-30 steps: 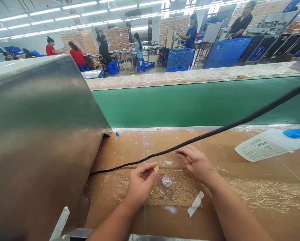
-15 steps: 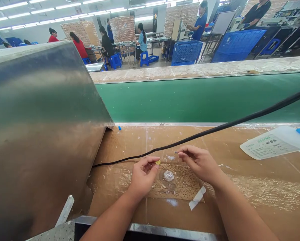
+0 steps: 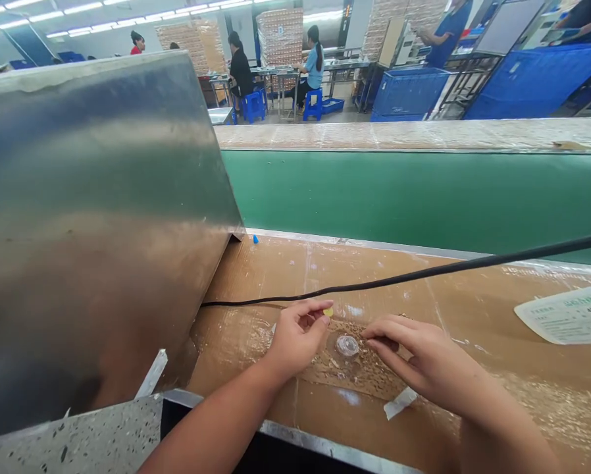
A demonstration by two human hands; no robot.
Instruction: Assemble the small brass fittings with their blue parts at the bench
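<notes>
My left hand (image 3: 300, 334) pinches a small yellow round piece (image 3: 328, 311) between thumb and fingertips. My right hand (image 3: 414, 349) has its thumb and fingers drawn together just right of a clear round plastic piece (image 3: 347, 346). Anything between those right fingertips is too small to make out. The clear piece is fixed or resting on a cardboard sheet (image 3: 325, 376) strewn with small specks, and neither hand appears to touch it.
A black cable (image 3: 374, 285) crosses behind my hands. To the left rises a large metal housing (image 3: 102, 217). A labelled white bottle (image 3: 566, 316) lies at right, white tape (image 3: 400, 403) nearer me. Beyond runs a green conveyor belt (image 3: 399, 194); several people work farther back.
The view has swung to the right. My right hand has come down from above the cardboard sheet to beside the clear round piece. My left hand still pinches the yellow piece.
</notes>
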